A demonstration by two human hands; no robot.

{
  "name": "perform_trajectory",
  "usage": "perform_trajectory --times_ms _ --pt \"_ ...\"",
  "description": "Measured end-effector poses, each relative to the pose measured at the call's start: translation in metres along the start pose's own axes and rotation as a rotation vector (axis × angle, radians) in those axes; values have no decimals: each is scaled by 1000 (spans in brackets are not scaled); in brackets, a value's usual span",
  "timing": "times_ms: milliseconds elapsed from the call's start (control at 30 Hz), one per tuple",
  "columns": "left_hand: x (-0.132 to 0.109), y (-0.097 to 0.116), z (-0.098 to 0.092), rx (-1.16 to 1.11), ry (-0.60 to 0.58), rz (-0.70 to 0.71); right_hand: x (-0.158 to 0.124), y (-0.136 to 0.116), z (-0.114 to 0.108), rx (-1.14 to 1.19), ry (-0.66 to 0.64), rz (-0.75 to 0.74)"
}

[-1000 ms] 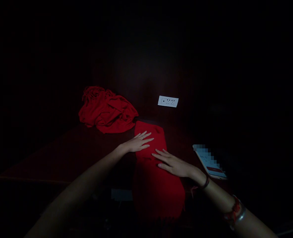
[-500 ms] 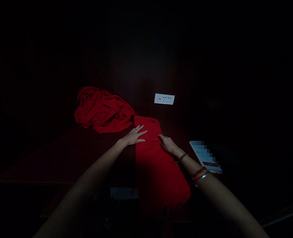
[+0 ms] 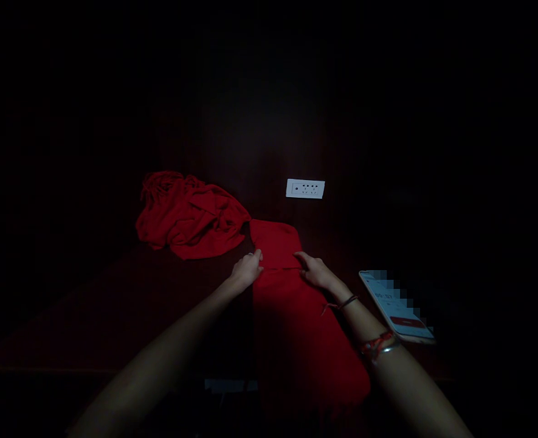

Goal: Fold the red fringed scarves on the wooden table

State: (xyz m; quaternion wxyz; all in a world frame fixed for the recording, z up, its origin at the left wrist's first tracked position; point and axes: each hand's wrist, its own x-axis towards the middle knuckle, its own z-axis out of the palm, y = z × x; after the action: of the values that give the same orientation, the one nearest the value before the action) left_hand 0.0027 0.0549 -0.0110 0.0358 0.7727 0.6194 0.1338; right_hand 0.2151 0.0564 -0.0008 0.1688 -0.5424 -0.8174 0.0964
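Observation:
A red fringed scarf (image 3: 305,340) lies lengthwise on the dark table, its near end hanging over the front edge. At its far end a section is folded over, leaving a straight crosswise edge. My left hand (image 3: 249,267) is closed on the left side of this folded section, thumb and fingers pinching the cloth. On the opposite side my right hand (image 3: 313,269) grips the fold's edge between thumb and fingers. Behind my left hand sits a loose, crumpled heap of red cloth (image 3: 191,219) with fringe on top, touching the folded section's far corner.
A phone with a lit screen (image 3: 399,310) lies right of my right forearm. A white wall socket (image 3: 305,188) is mounted behind the scarf. Below the table's front edge is a pale flat object (image 3: 230,385), too dim to name. The surroundings are very dark.
My left hand has gone from lying flat with spread fingers on the fold to gripping its left edge. My right hand stays at the right edge. The whole view has shifted slightly.

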Motion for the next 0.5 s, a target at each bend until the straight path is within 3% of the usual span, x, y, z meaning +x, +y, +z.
perform_trajectory --times_ms 267,367,500 --pt "-7 2 -2 106 50 36 -8 -1 -7 -88 -10 -27" --pt "-11 7 -6 109 89 189 -8 -6 -2 -135 48 -34" --pt "-15 15 -7 147 19 365 -4 -11 2 -148 114 -5"
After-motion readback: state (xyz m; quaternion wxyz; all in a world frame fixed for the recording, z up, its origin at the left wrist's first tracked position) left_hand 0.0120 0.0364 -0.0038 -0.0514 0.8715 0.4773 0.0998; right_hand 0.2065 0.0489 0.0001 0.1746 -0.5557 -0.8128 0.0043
